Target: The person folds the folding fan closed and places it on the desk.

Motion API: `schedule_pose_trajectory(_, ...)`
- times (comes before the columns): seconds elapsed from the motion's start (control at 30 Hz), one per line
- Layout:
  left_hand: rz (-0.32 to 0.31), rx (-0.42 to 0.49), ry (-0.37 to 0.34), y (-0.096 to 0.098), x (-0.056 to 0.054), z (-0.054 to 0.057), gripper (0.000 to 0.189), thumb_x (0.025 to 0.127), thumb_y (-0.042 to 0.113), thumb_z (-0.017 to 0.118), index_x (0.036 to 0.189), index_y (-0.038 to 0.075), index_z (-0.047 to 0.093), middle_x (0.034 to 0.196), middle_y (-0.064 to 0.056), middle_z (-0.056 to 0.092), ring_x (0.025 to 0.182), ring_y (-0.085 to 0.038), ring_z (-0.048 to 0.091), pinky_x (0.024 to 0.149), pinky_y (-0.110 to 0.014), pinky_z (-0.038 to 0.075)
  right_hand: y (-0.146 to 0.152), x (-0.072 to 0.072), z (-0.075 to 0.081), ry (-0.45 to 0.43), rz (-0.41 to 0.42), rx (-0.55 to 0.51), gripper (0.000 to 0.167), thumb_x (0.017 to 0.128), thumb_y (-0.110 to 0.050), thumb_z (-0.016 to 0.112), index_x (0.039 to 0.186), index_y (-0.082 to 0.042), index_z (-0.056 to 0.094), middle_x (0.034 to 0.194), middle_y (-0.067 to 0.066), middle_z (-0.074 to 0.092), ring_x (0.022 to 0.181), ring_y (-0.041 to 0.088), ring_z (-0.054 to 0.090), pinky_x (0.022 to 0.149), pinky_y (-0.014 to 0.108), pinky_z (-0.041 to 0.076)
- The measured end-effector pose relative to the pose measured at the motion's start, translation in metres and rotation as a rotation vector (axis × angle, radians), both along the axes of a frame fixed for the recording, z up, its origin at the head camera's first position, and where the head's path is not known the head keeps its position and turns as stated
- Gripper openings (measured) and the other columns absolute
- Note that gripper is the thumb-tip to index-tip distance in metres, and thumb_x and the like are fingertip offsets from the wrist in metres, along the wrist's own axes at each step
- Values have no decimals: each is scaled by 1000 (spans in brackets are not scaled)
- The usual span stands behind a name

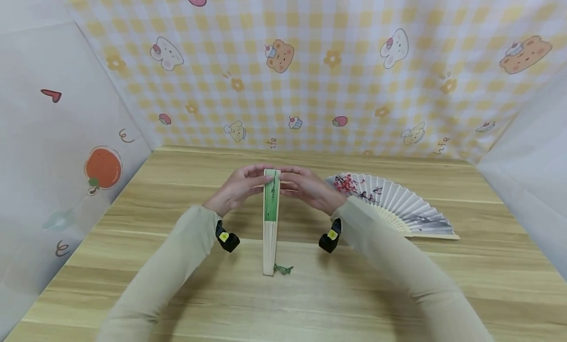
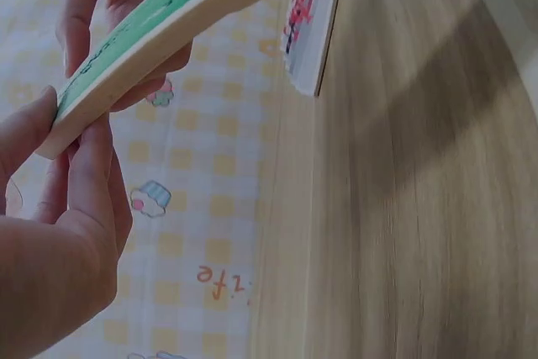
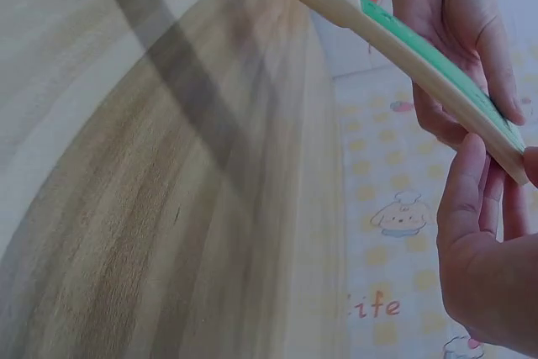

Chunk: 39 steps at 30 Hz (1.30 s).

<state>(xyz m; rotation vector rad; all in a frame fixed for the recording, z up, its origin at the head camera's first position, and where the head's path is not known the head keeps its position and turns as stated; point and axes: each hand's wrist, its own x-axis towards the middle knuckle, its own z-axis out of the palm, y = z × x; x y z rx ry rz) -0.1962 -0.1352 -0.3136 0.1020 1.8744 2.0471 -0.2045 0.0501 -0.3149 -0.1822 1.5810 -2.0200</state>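
A folded hand fan (image 1: 271, 199) with a green printed leaf and pale ribs is held upright in the middle of the head view. From its left side my left hand (image 1: 239, 188) pinches the upper end between thumb and fingers. My right hand (image 1: 310, 189) grips that same end from the right. In the left wrist view the left thumb and fingers (image 2: 94, 178) close on the fan's tip. The right wrist view shows the right fingers (image 3: 464, 178) against the tip too. A green cord (image 1: 283, 269) hangs by the lower end.
Behind my right forearm, a spread fan (image 1: 394, 199) with red blossoms on grey-white lies on the wooden table (image 1: 186, 174). A yellow checked cloth (image 1: 310, 86) forms the back wall, and a white printed sheet (image 1: 66, 135) stands at the left.
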Motion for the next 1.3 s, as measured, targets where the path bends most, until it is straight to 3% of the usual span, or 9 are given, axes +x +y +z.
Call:
schedule_pose_trajectory(0.23,16,13,-38,-6,-11,-8,42,87,4,53,127,1,42,112,-8,50,92,-14,52,92,-34,40,-9,-13,-9,-73,-72,27,35,91,-9,49,124,-1,45,117,12,52,96,19,55,87,32,44)
schedule_pose_trajectory(0.43,12,5,-45,-10,-20,-17,43,87,6,54,128,1,42,117,-10,48,98,-16,51,94,-35,39,-15,-23,-16,-115,-128,37,33,89,-8,52,122,-3,48,111,10,55,88,17,57,87,32,44)
schedule_pose_trajectory(0.63,-21,-44,-19,-18,-26,-27,44,88,4,52,130,-1,39,124,-15,46,104,-20,51,93,-35,40,-19,-30,-30,-64,-158,90,34,86,-1,55,119,-1,51,109,13,58,81,16,59,88,35,44)
schedule_pose_trajectory(0.87,-47,-99,-36,-22,-32,-39,43,87,2,53,128,-2,40,123,-19,47,99,-21,55,89,-34,43,-25,-34,-43,-50,-184,109,37,84,6,53,121,3,48,110,19,56,72,13,59,88,37,44)
schedule_pose_trajectory(1.17,-71,-135,-86,-20,-34,-46,47,86,-6,49,131,-3,36,127,-22,42,111,-29,46,90,-32,42,-29,-37,-49,-88,-192,155,39,84,10,50,122,3,47,117,20,52,92,23,57,82,31,48)
schedule_pose_trajectory(1.3,-76,-154,-74,-19,-34,-48,47,86,-7,49,131,-4,35,127,-23,41,114,-31,44,91,-34,42,-30,-40,-53,-91,-198,186,39,83,12,49,121,4,48,116,20,53,99,27,56,81,30,48)
